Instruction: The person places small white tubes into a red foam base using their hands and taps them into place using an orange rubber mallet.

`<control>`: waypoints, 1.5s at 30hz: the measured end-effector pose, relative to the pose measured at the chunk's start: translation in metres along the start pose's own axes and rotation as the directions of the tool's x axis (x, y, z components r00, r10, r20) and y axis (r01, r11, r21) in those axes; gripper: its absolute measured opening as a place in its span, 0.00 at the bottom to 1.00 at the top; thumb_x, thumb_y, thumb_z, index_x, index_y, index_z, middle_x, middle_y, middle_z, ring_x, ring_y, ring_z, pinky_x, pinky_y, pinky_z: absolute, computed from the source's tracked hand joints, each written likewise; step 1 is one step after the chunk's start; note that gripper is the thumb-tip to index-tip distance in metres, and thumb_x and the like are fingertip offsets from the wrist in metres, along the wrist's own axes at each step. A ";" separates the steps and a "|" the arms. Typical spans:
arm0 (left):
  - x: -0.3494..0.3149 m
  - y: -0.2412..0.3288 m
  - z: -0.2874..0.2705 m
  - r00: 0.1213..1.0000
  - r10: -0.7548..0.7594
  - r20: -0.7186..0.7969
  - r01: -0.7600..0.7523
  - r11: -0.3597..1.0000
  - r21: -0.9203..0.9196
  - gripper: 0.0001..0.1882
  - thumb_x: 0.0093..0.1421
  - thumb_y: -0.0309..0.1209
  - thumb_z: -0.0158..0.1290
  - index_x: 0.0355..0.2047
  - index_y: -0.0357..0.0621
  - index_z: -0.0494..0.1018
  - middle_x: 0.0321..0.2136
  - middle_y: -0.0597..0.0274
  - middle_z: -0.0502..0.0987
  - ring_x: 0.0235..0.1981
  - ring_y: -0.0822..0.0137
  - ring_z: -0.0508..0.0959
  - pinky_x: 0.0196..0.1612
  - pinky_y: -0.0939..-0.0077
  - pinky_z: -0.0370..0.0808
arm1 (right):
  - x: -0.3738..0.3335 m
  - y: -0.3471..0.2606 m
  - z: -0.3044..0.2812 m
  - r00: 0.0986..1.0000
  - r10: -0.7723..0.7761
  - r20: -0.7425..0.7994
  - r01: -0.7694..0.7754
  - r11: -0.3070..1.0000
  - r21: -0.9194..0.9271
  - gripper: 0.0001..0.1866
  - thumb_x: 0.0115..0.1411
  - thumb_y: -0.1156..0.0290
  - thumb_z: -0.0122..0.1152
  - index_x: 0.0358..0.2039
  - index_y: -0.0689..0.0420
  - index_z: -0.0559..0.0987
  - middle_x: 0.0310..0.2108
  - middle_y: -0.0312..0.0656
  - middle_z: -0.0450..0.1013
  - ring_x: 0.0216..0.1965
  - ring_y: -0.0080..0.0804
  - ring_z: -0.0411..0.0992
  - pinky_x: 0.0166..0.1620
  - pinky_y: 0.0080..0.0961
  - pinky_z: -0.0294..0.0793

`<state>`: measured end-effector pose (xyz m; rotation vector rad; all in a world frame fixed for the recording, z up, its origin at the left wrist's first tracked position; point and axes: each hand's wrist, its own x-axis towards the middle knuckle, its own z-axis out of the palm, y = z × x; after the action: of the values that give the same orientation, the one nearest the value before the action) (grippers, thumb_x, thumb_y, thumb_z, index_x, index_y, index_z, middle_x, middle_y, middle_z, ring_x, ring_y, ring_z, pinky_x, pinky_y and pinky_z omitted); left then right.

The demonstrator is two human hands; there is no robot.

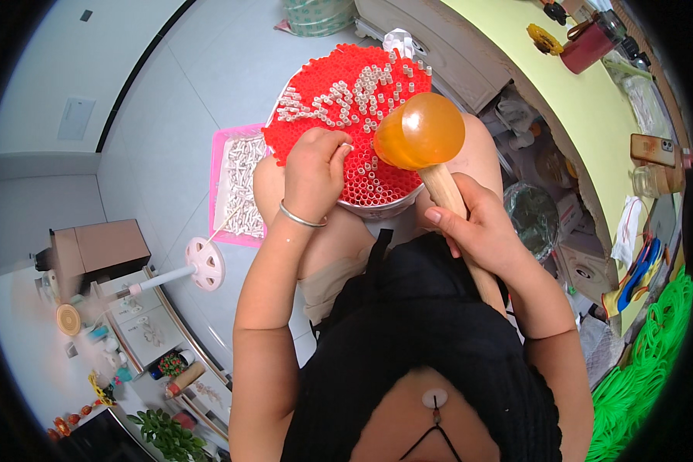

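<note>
Between my knees stands a round white tub packed with upright red tubes. Small whitish plugs stick up from several tubes, mostly on the far side, while open tube ends show on the near side. My left hand is closed over the tubes' left part, thumb and forefinger pinching a small white plug. The wooden handle of an orange-headed mallet is gripped in my right hand. Its head is held over the right side of the tubes and hides some of them.
A pink basket of loose white plugs sits on the floor left of my knee. A white pole with a round pink base stands nearby. To the right is a yellow tabletop with a phone and green cord.
</note>
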<state>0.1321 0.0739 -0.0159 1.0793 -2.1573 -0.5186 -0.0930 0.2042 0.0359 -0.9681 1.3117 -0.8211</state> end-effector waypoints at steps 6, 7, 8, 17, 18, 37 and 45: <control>0.001 0.001 0.002 0.997 0.054 0.063 -0.061 0.991 0.116 0.06 0.55 0.19 0.57 0.35 0.37 0.78 0.30 0.51 0.77 0.33 0.52 0.79 0.37 0.63 0.76 | 0.004 0.001 0.004 1.000 -0.010 0.015 0.010 1.000 -0.001 0.17 0.64 0.65 0.62 0.45 0.64 0.72 0.25 0.35 0.71 0.15 0.17 0.66 0.18 0.17 0.66; 0.001 0.002 0.002 0.993 0.055 0.106 -0.072 0.985 0.159 0.07 0.55 0.19 0.57 0.35 0.37 0.78 0.29 0.51 0.77 0.32 0.51 0.78 0.37 0.63 0.76 | 0.004 0.001 0.005 1.000 -0.009 0.017 0.009 1.000 -0.004 0.17 0.64 0.65 0.62 0.45 0.64 0.72 0.25 0.35 0.71 0.15 0.17 0.66 0.18 0.17 0.66; 0.001 0.001 0.001 0.993 0.056 0.100 -0.071 0.984 0.161 0.07 0.55 0.19 0.57 0.35 0.37 0.78 0.29 0.51 0.77 0.32 0.51 0.78 0.37 0.63 0.76 | 0.006 0.000 0.006 1.000 -0.016 0.023 0.016 1.000 0.001 0.17 0.64 0.66 0.62 0.45 0.64 0.72 0.25 0.35 0.71 0.15 0.17 0.66 0.19 0.17 0.67; -0.016 -0.048 -0.048 0.848 -0.419 -0.324 0.322 0.894 -0.312 0.13 0.57 0.22 0.61 0.44 0.43 0.81 0.29 0.71 0.79 0.27 0.79 0.73 0.31 0.83 0.72 | 0.001 -0.049 0.018 0.976 -0.216 0.033 0.218 0.951 -0.221 0.19 0.63 0.63 0.63 0.45 0.65 0.71 0.24 0.43 0.73 0.20 0.31 0.72 0.25 0.29 0.71; -0.023 -0.090 -0.054 0.811 -0.461 -0.360 0.362 0.879 -0.311 0.12 0.56 0.26 0.62 0.42 0.42 0.81 0.28 0.64 0.80 0.26 0.74 0.76 0.32 0.79 0.73 | 0.001 -0.049 0.020 0.947 -0.320 0.029 0.316 0.911 -0.263 0.19 0.63 0.62 0.63 0.44 0.65 0.71 0.24 0.45 0.73 0.21 0.35 0.73 0.27 0.32 0.72; -0.195 -0.309 -0.046 0.608 -0.794 -0.012 0.657 0.494 0.570 0.09 0.52 0.35 0.60 0.26 0.44 0.83 0.29 0.46 0.81 0.30 0.48 0.82 0.38 0.58 0.79 | 0.009 -0.035 0.024 0.999 -0.044 -0.012 0.043 0.992 -0.115 0.17 0.64 0.65 0.63 0.47 0.62 0.72 0.23 0.33 0.71 0.15 0.16 0.66 0.19 0.15 0.65; -0.055 -0.092 -0.082 0.744 -0.587 0.320 0.481 0.138 -0.866 0.14 0.64 0.22 0.52 0.49 0.30 0.74 0.31 0.57 0.78 0.22 0.76 0.69 0.23 0.84 0.64 | 0.018 -0.024 0.018 0.998 0.014 0.057 -0.016 0.999 0.038 0.16 0.65 0.66 0.61 0.46 0.64 0.71 0.22 0.32 0.69 0.14 0.16 0.65 0.18 0.15 0.65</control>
<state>0.2655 0.0609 -0.0351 1.0651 -0.8657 -1.7404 -0.0727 0.1801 0.0510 -0.9437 1.2494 -0.7991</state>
